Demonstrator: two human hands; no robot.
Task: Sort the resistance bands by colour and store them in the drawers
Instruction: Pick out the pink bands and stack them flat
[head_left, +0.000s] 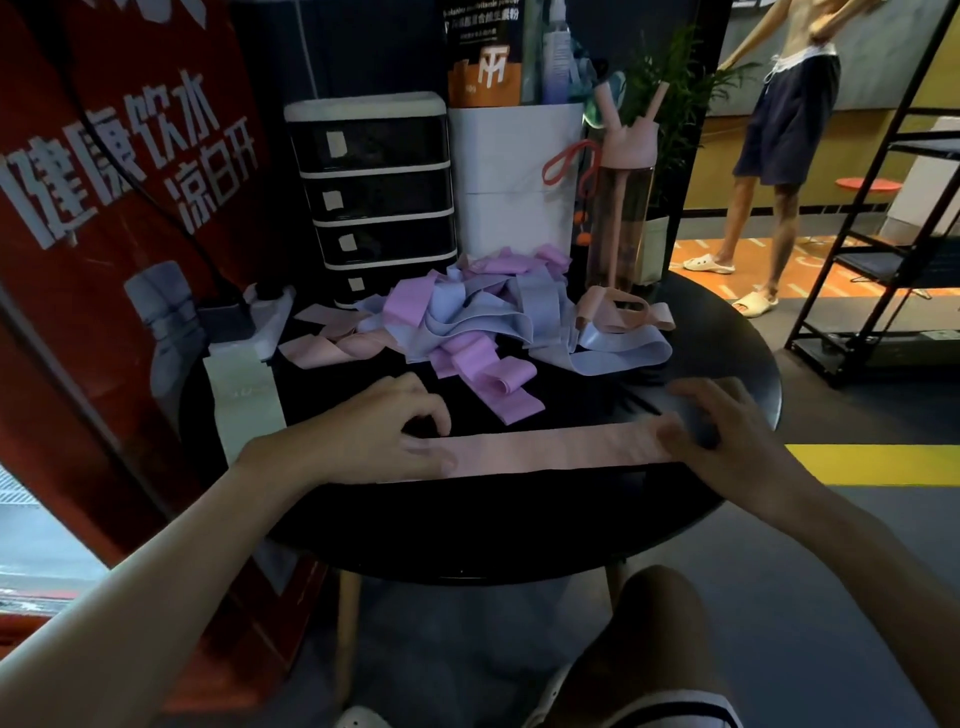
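Stretched flat along the 6 o'clock edge of the surface (519, 530): one pink band (550, 452), long axis running 9 to 3 o'clock. Held at the 9 o'clock end by the left hand (384, 421), fingers curled down onto it. Held at the 3 o'clock end by the right hand (711, 415), fingers curled over it, though blurred there. Equally near to both hands, so probably ready to be folded end to end before storing.

Away at 12 o'clock, well apart from both hands: a loose pile of bands (467, 312) in pink, purple and pale blue, not yet sorted. At 11 o'clock behind that pile: the drawers (374, 197), four in a stack, all pushed in, fronts too dark to show any contents. Nearer to the left hand than to the right, so likely a reach toward 11 o'clock from that side.

At 1 o'clock: a pink bottle (621, 208), upright, just beside a white bin (514, 171) at 12 o'clock.
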